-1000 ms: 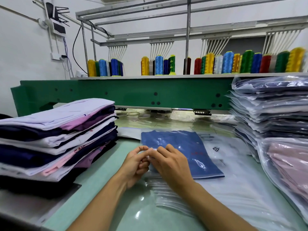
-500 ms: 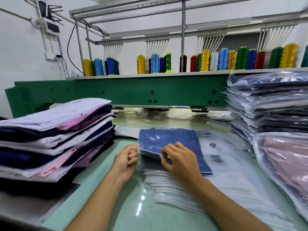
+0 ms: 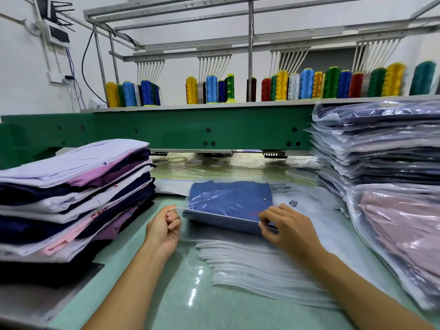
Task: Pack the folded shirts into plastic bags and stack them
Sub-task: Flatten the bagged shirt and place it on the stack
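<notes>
Farther apart now, left hand (image 3: 164, 226) and right hand (image 3: 287, 231) pinch the glossy plastic bag (image 3: 228, 198) along its seal.

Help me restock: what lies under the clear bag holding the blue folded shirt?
A fanned pile of empty clear plastic bags on the pale green table; those beneath the bagged blue shirt are covered.

Folded blue shirt (image 3: 242, 198) lies flat inside a clear plastic bag (image 3: 209, 201); the bag's near edge spans from left hand (image 3: 164, 228) to right hand (image 3: 287, 228).
</notes>
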`<action>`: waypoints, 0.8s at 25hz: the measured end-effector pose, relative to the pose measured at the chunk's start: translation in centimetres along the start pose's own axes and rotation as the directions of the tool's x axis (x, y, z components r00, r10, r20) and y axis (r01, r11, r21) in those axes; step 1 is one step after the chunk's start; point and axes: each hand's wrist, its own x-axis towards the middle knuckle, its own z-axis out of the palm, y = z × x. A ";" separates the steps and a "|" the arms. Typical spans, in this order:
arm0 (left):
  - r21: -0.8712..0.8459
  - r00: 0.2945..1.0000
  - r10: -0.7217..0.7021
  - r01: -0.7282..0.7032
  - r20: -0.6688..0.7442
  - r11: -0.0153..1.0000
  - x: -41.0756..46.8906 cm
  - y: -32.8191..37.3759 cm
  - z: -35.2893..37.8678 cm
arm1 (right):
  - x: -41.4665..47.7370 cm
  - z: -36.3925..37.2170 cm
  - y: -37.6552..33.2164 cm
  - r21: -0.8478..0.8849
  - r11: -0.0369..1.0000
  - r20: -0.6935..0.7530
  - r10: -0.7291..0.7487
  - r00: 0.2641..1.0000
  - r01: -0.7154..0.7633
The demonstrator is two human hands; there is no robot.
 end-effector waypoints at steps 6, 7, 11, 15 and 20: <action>0.010 0.993 0.072 -0.071 -0.094 0.997 0.9 0.5 -0.8 | -0.6 -0.9 1.5 0.016 0.990 0.015 0.142 0.990 -0.142; 0.037 0.991 0.088 -0.085 -0.104 0.996 1.1 0.4 -1.0 | -0.8 -1.0 1.7 0.032 0.986 0.016 0.166 0.986 -0.166; 0.108 0.983 0.103 -0.087 -0.153 0.990 0.7 -0.1 -1.1 | -0.9 -1.2 1.5 0.121 0.966 -0.012 0.231 0.973 -0.228; 0.101 0.988 0.033 -0.018 -0.148 0.995 -0.5 -1.5 1.6 | -0.4 -1.2 0.7 0.220 0.956 -0.063 0.213 0.975 -0.195; 0.382 0.984 -0.068 0.128 -0.167 0.915 -1.6 -7.7 7.0 | -0.1 -1.6 -0.8 0.264 0.956 -0.087 0.157 0.984 -0.130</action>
